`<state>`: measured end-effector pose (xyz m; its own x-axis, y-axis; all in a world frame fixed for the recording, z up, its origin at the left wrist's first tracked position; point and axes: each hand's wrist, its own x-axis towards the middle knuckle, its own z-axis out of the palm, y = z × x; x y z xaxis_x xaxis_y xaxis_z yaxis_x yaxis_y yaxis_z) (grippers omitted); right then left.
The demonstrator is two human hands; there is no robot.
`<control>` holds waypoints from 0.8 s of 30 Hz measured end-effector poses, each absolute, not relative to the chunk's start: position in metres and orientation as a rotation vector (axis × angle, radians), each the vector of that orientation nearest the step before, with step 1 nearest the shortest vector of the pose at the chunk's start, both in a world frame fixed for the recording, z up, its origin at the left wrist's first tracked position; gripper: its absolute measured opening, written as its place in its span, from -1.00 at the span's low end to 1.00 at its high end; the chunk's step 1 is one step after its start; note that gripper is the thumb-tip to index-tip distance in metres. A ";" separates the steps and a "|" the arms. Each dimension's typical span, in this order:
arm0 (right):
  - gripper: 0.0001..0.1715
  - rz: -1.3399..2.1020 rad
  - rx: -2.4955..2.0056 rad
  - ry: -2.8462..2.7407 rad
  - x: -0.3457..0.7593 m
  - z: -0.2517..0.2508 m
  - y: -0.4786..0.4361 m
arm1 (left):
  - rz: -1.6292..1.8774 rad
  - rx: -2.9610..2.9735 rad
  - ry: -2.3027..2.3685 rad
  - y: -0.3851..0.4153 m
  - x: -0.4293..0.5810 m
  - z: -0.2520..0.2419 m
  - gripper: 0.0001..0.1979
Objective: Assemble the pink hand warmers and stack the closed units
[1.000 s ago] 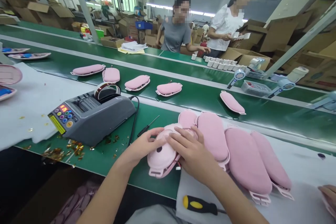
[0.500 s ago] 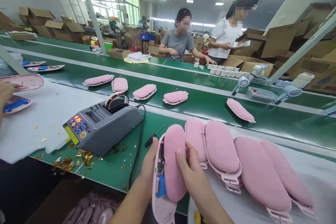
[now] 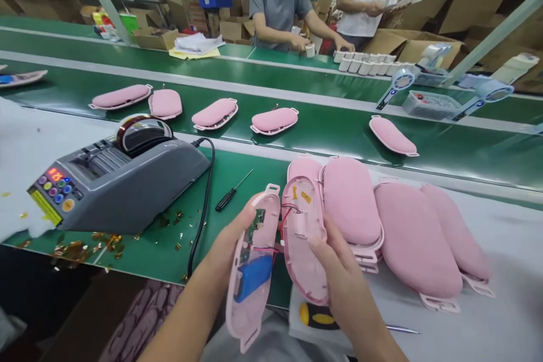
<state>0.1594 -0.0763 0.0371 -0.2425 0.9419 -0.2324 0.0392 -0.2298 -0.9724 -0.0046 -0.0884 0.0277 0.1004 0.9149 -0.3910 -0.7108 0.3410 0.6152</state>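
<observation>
My left hand (image 3: 231, 240) grips a pink shell half (image 3: 250, 288) with a blue battery and a small green circuit board inside. The matching pink shell half (image 3: 303, 237) is in my right hand (image 3: 339, 268), its inside facing me, with yellow tape spots and a white connector. Thin red wires run between the two halves, which are held apart like an open book above the table edge. Just to the right lie several pink padded units (image 3: 352, 201) in an overlapping row.
A grey tape dispenser (image 3: 114, 181) with a black cable stands left. A small black screwdriver (image 3: 231, 192) lies on the green belt; a yellow-handled screwdriver (image 3: 318, 317) lies near me. More pink units (image 3: 274, 120) ride the far belt. Two people work across it among cardboard boxes.
The closed pink unit I was holding upright is now split into two halves, showing the battery and wiring. The view has dropped lower and closer.
</observation>
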 end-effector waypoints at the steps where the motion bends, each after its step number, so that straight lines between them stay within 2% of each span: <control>1: -0.48 1.518 -1.314 -1.353 0.164 0.037 -0.077 | 1.216 0.270 0.817 -0.089 -0.005 0.030 -0.31; 3: -0.52 1.338 -1.434 -1.539 0.173 0.034 -0.081 | 1.211 0.266 0.831 -0.090 -0.006 0.034 -0.40; 6: -0.44 0.738 -1.554 -1.758 0.181 0.027 -0.088 | 1.164 0.241 0.881 -0.089 -0.004 0.039 -0.47; 8: -0.43 0.289 -1.455 -1.899 0.182 0.025 -0.090 | 1.113 0.197 0.946 -0.087 -0.003 0.043 -0.51; 10: -0.51 0.056 -1.285 -2.094 0.183 0.027 -0.090 | 1.082 0.174 0.998 -0.086 -0.004 0.047 -0.52; 13: -0.45 0.107 -1.051 -2.460 0.184 0.032 -0.081 | 1.030 0.170 0.985 -0.084 -0.004 0.056 -0.50; 18: -0.75 0.245 -0.789 -2.653 0.179 0.033 -0.061 | 0.978 0.061 0.965 -0.082 -0.003 0.063 -0.52; 22: -0.69 0.795 -0.776 -2.425 0.169 0.037 -0.052 | 1.010 0.093 0.982 -0.084 -0.002 0.063 -0.59; 24: -0.76 1.095 -0.935 -2.237 0.166 0.041 -0.049 | 1.056 0.122 0.954 -0.086 -0.002 0.061 -0.63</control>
